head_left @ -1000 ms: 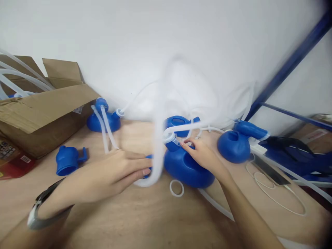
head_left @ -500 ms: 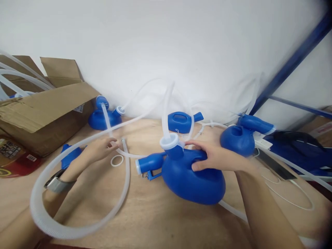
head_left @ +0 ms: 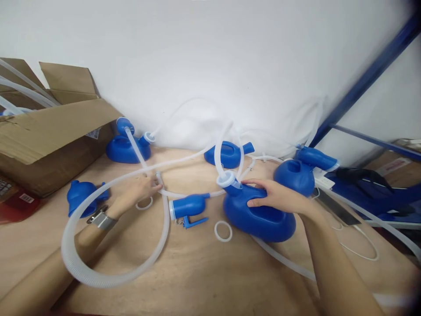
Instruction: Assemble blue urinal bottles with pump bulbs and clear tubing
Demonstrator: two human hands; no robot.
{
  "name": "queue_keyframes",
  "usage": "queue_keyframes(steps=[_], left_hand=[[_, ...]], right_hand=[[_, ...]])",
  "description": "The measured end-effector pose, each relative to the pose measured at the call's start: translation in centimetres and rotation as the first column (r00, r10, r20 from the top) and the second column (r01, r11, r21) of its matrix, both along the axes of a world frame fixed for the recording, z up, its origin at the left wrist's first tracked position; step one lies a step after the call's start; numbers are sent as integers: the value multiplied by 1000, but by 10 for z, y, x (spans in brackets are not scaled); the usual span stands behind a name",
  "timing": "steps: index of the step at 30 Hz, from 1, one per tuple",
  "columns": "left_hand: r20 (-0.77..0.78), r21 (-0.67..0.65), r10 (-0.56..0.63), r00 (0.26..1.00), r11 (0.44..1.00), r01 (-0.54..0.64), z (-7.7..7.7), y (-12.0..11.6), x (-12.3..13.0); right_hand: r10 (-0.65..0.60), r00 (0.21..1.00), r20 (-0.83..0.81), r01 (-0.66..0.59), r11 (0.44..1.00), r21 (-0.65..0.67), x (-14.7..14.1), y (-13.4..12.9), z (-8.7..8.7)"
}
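From where I stand, the right hand (head_left: 279,198) grips the blue jug (head_left: 256,221) by its handle on the table (head_left: 197,276); a steady hold there helps while the left hand (head_left: 138,192) curls beside the pale hose (head_left: 166,228) (pinching it or not, I can't tell)

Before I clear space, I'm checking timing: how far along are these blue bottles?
Looks done: a hose stands in the front bottle's collar. In hand: the right hand grips that bottle; the left hand is at a hose end, grip unclear. Probably left: the far-left blue piece and front white ring, both apart from it.
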State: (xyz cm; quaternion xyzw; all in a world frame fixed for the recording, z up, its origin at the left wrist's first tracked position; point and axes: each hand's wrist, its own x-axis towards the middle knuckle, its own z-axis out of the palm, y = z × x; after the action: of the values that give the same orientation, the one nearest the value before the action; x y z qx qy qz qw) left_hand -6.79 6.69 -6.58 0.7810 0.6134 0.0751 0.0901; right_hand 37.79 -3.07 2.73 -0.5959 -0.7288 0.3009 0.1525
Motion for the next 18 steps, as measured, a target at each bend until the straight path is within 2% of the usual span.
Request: queue_keyframes(steps=[6,9,11,14,18], left_hand=[[-120,111,83,989,991,-70,13,7,6],[-150,107,117,982,989,-101,12,15,14],[-147,82,102,984,993,-91,9,19,19],[-127,47,68,990,997,-63,6,22,22],[-79,6,-7,997,1000,7,5,22,25]], right_hand=[[-170,985,-41,175,971,165,13,20,-5],[-193,980,-38,197,961,194,28,22,-3],[-212,976,-43,216,960,178,40,17,3],[-270,961,-52,273,959,73,60,3,11],[-270,963,-6,270,963,-11,76,-5,8]])
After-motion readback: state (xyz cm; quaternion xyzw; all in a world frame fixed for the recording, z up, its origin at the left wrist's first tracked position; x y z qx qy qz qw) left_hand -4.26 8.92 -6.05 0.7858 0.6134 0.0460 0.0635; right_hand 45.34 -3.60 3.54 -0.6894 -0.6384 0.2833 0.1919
